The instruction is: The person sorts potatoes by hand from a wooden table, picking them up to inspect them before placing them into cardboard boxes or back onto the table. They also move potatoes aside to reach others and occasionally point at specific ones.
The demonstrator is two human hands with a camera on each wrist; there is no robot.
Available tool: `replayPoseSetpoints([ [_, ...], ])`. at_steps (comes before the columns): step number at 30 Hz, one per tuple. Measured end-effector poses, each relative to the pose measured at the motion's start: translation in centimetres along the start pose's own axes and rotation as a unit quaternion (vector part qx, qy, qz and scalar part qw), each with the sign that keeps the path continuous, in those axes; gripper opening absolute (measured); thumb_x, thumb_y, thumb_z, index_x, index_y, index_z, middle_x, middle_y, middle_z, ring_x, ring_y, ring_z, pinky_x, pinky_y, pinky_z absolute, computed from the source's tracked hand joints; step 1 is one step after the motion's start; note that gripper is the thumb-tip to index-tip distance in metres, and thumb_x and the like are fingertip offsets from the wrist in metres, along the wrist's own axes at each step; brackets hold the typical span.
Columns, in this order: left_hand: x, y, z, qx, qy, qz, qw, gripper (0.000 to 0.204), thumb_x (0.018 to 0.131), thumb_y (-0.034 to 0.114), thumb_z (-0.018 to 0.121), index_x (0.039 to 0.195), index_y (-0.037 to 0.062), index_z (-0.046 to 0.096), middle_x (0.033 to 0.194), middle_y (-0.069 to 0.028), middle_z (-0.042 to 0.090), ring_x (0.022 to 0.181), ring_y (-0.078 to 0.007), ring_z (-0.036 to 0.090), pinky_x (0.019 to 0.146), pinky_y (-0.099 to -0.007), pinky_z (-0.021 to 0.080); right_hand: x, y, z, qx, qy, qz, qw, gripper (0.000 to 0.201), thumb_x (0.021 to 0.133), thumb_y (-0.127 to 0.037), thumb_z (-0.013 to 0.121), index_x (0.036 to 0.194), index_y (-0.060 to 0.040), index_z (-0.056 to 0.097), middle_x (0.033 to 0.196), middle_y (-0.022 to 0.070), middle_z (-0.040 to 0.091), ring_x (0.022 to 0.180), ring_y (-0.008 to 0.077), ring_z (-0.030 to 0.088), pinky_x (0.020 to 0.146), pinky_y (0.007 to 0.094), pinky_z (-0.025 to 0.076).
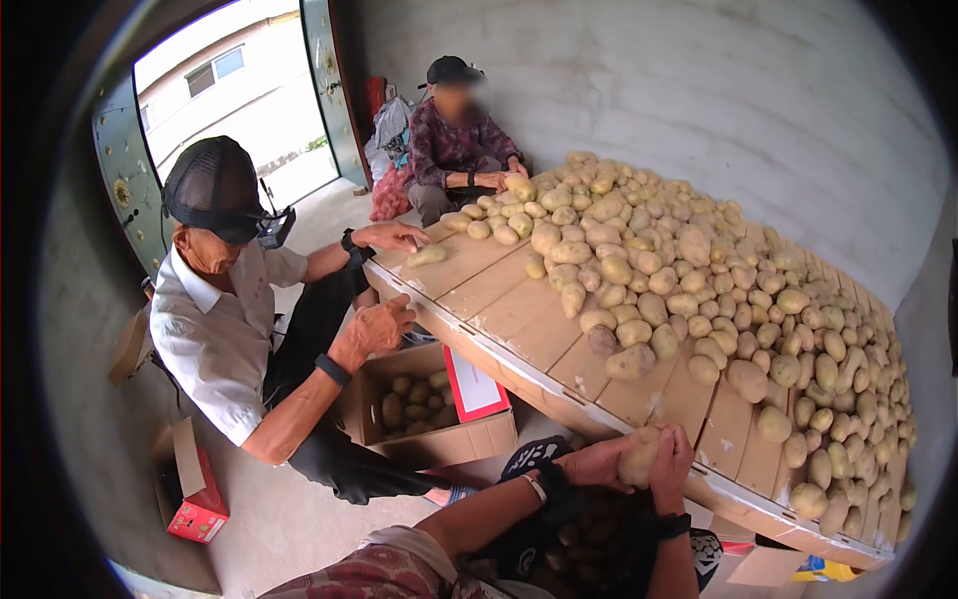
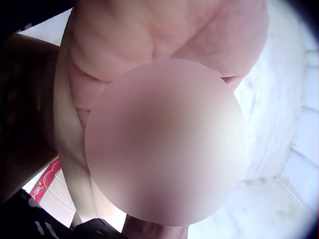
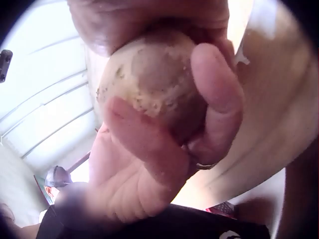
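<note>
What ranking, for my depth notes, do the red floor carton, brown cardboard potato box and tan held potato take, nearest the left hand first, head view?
1. Tan potato: touching the left hand.
2. Brown cardboard box: to its left.
3. Red carton: far left.

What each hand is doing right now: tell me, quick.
Left hand: closed round a potato.
Right hand: closed on the same potato, from the other side.

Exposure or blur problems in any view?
Head: doorway blown out, table bowed by fisheye, black surround. Left wrist: round blur patch hides the centre, right side washed out. Right wrist: pits on the potato readable, small blur patch lower left, dark corners.
</note>
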State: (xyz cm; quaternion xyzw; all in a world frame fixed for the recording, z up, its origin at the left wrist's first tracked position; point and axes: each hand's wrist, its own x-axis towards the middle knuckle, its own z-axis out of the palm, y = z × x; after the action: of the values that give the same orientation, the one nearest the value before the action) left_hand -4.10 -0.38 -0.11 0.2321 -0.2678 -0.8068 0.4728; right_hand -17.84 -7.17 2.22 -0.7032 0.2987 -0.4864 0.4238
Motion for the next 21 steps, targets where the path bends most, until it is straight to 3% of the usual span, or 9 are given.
replayPoseSetpoints([
  [2,-0.1,0.2,0.2,0.003,0.008,-0.005,1.000,0.056,0.091,0.053,0.033,0.129,0.0124,0.037,0.117,-0.0073,0.053,0.100,-0.0219,0.056,0.076,-0.0333,0.049,0.4,0.9,-0.6,0.023,0.005,0.005,1.000,0.021,0.089,-0.015,0.047,0.088,0.0028,0.058,0.073,0.0064,0.059,0.069,0.0113,0.052,0.063,0.0252,0.043],
  [4,-0.1,0.7,0.1,0.010,0.018,-0.008,1.000,0.059,0.090,0.056,0.030,0.127,0.0114,0.039,0.113,-0.0094,0.056,0.095,-0.0236,0.059,0.074,-0.0333,0.050,0.9,1.1,-0.9,0.101,-0.043,0.095,0.989,0.021,0.091,-0.013,0.047,0.089,0.0030,0.060,0.075,0.0040,0.059,0.070,0.0085,0.051,0.062,0.0230,0.042],
  [6,-0.1,0.5,-0.3,-0.009,-0.004,0.023,1.000,0.061,0.089,0.059,0.027,0.126,0.0114,0.041,0.108,-0.0115,0.059,0.086,-0.0251,0.062,0.068,-0.0329,0.051,0.8,0.6,-0.7,0.093,-0.049,0.072,0.992,0.020,0.090,-0.013,0.048,0.093,0.0027,0.059,0.079,0.0034,0.059,0.071,0.0078,0.051,0.064,0.0223,0.042],
  [10,-0.7,1.4,-0.6,-0.013,0.005,0.083,0.996,0.059,0.089,0.059,0.030,0.122,0.0130,0.045,0.102,-0.0067,0.061,0.085,-0.0209,0.062,0.067,-0.0313,0.050,0.4,-1.8,0.2,0.135,-0.073,0.069,0.986,0.025,0.089,-0.012,0.050,0.109,0.0019,0.055,0.092,0.0053,0.058,0.077,0.0091,0.054,0.070,0.0227,0.045],
  [14,-1.2,1.3,-1.5,-0.016,0.038,0.084,0.996,0.060,0.090,0.058,0.028,0.126,0.0128,0.042,0.109,-0.0059,0.059,0.092,-0.0207,0.060,0.072,-0.0332,0.049,-0.2,-0.1,0.0,0.131,-0.091,0.048,0.986,0.030,0.087,-0.011,0.054,0.114,0.0022,0.050,0.099,0.0080,0.058,0.086,0.0120,0.056,0.075,0.0241,0.046],
  [16,-1.6,1.9,-1.5,-0.025,0.033,0.094,0.995,0.062,0.090,0.059,0.026,0.129,0.0124,0.039,0.114,-0.0066,0.057,0.097,-0.0213,0.059,0.076,-0.0344,0.048,-0.4,-1.0,-0.1,0.133,-0.132,0.093,0.978,0.032,0.085,-0.008,0.056,0.114,0.0028,0.048,0.101,0.0100,0.058,0.094,0.0150,0.056,0.081,0.0264,0.046],
  [18,-2.1,2.6,-1.3,-0.024,0.048,0.119,0.991,0.062,0.090,0.058,0.026,0.130,0.0123,0.038,0.123,-0.0055,0.051,0.110,-0.0208,0.051,0.086,-0.0378,0.045,-0.5,-0.9,0.5,0.127,-0.128,0.085,0.980,0.032,0.084,-0.006,0.056,0.114,0.0026,0.048,0.102,0.0103,0.058,0.095,0.0152,0.055,0.083,0.0272,0.045],
  [21,-2.6,3.0,-0.8,-0.021,0.045,0.117,0.992,0.062,0.090,0.058,0.027,0.133,0.0135,0.033,0.130,-0.0056,0.043,0.117,-0.0217,0.045,0.090,-0.0409,0.043,-0.7,-0.7,0.9,0.145,-0.121,0.070,0.980,0.032,0.084,-0.006,0.056,0.114,0.0025,0.047,0.104,0.0104,0.057,0.097,0.0153,0.054,0.086,0.0280,0.044],
])
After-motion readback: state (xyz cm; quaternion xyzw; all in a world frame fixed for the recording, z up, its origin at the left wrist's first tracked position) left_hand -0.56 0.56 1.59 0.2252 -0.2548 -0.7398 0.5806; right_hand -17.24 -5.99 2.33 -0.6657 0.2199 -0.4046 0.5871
